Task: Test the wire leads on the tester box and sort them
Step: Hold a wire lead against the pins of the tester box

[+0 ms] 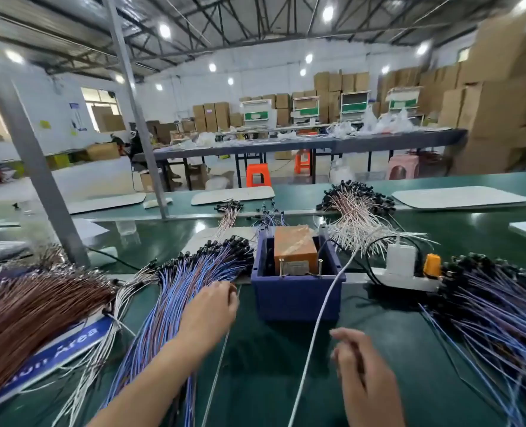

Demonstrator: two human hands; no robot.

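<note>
The right hand (pixel 361 368), nearest, hangs loose-fingered and empty over the counter (pixel 264 380). The left hand (pixel 212 306) rests on the blue leads (pixel 175 291), which run from 7 to 1 o'clock. Its fingers curl down, and whether they pinch a lead cannot be told. The tester box (pixel 295 298) sits just beside it at 3 o'clock.

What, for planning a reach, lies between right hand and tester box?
Head view: a white cable crosses the mat between right hand and tester box.
</note>
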